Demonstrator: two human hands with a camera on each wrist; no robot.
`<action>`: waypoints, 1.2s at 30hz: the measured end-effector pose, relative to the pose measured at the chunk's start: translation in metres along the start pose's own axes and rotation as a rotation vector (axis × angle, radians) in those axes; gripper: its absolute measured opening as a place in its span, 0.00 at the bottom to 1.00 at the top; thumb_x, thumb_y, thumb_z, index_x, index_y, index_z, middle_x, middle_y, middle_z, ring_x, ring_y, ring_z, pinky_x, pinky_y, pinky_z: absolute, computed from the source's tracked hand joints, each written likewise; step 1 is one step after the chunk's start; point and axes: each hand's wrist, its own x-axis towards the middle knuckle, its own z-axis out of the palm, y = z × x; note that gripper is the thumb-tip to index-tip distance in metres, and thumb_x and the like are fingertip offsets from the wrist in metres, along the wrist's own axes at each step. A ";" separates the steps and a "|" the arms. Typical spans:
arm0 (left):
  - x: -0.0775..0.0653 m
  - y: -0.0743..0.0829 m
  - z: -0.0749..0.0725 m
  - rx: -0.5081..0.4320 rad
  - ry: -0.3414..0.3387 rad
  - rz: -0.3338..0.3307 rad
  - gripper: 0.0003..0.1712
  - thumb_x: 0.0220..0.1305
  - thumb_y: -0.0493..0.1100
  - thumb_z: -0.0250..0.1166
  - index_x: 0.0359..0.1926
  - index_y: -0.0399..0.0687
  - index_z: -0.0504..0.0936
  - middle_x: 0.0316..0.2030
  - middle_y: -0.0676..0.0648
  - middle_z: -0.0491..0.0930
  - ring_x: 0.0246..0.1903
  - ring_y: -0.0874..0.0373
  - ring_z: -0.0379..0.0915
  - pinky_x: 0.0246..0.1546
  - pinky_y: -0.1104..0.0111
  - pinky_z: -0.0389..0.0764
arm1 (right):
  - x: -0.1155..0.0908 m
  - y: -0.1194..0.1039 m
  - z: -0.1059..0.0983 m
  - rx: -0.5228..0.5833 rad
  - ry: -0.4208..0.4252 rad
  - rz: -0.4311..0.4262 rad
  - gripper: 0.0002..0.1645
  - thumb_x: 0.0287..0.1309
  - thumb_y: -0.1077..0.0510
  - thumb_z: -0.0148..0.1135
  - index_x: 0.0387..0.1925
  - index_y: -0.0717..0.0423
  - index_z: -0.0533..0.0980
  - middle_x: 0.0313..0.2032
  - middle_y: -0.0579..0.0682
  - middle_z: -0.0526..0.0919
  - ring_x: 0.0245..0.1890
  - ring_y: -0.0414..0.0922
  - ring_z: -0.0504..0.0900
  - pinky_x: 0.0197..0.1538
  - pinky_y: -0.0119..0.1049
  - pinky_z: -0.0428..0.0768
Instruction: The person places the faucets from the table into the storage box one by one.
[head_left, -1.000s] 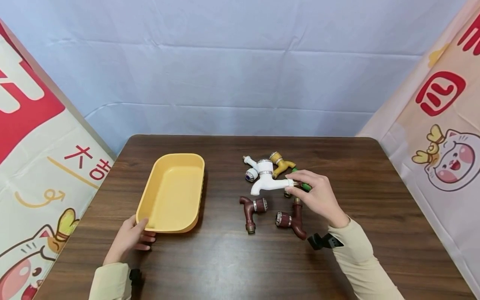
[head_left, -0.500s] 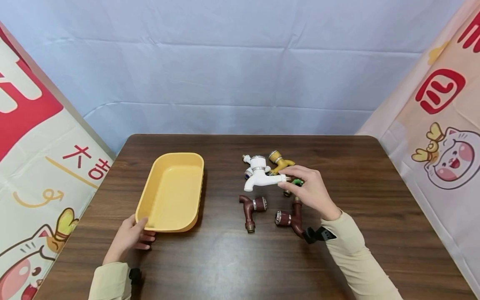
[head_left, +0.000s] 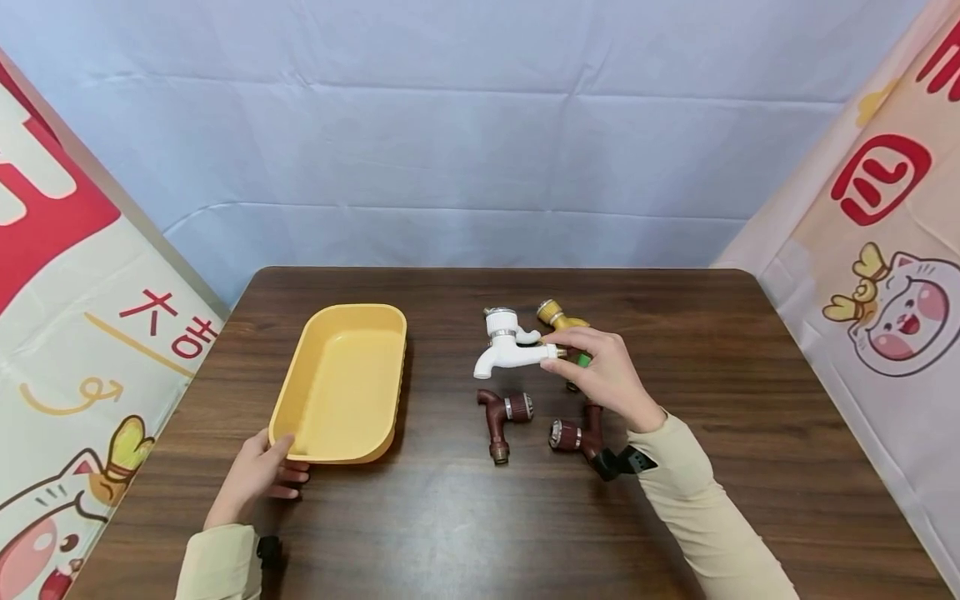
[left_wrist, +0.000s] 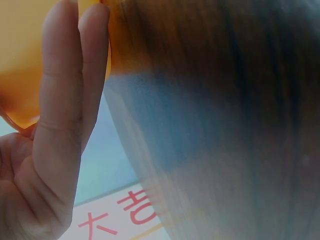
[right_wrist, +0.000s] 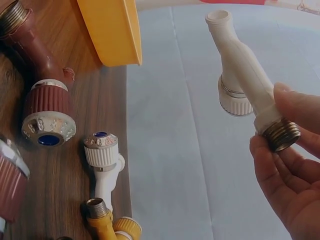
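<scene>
My right hand (head_left: 600, 371) pinches a white faucet (head_left: 513, 357) by its threaded brass end, thumb on one side and fingers on the other. The faucet hangs over the table, its spout pointing left and its ribbed knob up. In the right wrist view the held faucet (right_wrist: 245, 70) shows its thread right at the fingertips. At the left, my left hand (head_left: 255, 475) grips the near-left corner of a yellow plastic tray (head_left: 341, 383), with the thumb over the rim and the other fingers outside. The left wrist view has two straight fingers (left_wrist: 62, 85) beside the tray wall.
Two maroon faucets (head_left: 497, 425) lie near the table's middle, one partly behind the right wrist strap. Behind the right hand lie a yellow faucet (head_left: 552, 313) and a green-handled one (head_left: 582, 360). Another white faucet (right_wrist: 102, 160) lies behind the held one. A pale cloth (head_left: 450, 150) hangs behind the table.
My right hand has moved left with the white faucet, covering more of the other white faucet behind it. The left hand and the tray have stayed in place.
</scene>
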 end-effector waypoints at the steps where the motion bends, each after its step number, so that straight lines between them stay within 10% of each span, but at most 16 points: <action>1: 0.000 0.000 0.000 0.000 0.000 0.001 0.26 0.72 0.46 0.41 0.61 0.29 0.52 0.28 0.42 0.79 0.27 0.50 0.79 0.24 0.58 0.81 | 0.000 0.000 0.000 -0.001 0.000 0.000 0.18 0.37 0.64 0.73 0.37 0.61 0.82 0.37 0.52 0.83 0.38 0.47 0.80 0.40 0.39 0.76; 36: -0.004 0.000 0.002 -0.006 0.009 -0.005 0.25 0.72 0.45 0.40 0.60 0.29 0.52 0.28 0.41 0.79 0.27 0.50 0.79 0.24 0.58 0.81 | 0.019 -0.012 0.024 0.069 -0.051 0.068 0.17 0.42 0.60 0.72 0.39 0.60 0.81 0.38 0.53 0.82 0.34 0.44 0.79 0.34 0.36 0.79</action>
